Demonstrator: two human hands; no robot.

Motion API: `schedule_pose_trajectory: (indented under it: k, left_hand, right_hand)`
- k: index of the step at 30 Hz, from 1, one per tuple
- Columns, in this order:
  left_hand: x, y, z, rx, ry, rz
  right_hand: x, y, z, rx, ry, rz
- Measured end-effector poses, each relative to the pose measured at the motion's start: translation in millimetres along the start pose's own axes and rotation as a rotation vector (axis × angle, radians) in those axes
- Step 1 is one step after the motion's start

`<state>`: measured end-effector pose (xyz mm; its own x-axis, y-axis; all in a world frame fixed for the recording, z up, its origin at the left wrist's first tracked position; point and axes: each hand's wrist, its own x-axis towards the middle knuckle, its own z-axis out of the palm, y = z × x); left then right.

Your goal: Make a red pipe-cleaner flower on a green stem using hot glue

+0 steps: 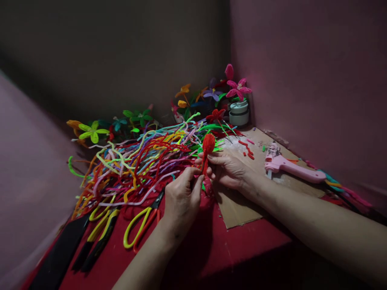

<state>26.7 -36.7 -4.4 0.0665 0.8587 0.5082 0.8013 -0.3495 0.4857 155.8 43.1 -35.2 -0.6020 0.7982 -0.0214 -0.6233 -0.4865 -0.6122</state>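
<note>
L arm [151, 255]: yours, cut off at btm edge
R arm [305, 215]: yours, cut off at R edge
Red bud [209, 143]: stem partly hidden by your fingers
Pliers [109, 225]: head under fuzzy wires [151, 155]
Black strip [65, 251]: cut off, btm edge

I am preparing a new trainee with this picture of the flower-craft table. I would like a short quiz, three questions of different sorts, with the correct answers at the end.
1. True or false: the pink plastic glue gun lies on the brown cardboard sheet.
2. Multiple choice: on the red fuzzy bulb-topped piece, which hand grips nearer to the bulb?
a) the left hand
b) the right hand
c) neither, they are level
3. Fill in the blank: the scissors with one yellow and one orange handle lie on the ____ table surface.

Key: 1. True; 2. b; 3. red
</note>
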Motion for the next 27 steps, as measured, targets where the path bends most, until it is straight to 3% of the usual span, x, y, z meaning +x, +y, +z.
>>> schedule_pose_trajectory:
  k: [10, 15, 19, 27]
  left_hand:
    - [2, -3, -1.2, -0.141, -0.015, -0.097]
    - [0, -4, -2.4, -0.012, -0.022, -0.008]
    - [1, -6, -4.5, -0.038, -0.059, -0.001]
    - [11, -11, -13.1, -0.385, -0.153, -0.295]
  right_hand:
    - [2, 2, -3, 0.009, 0.000, 0.018]
    - [1, 2, -4, 0.035, -0.001, 0.043]
    - [0, 2, -1, 0.036, 0.013, 0.039]
    - [2, 2, -4, 0.035, 0.015, 0.054]
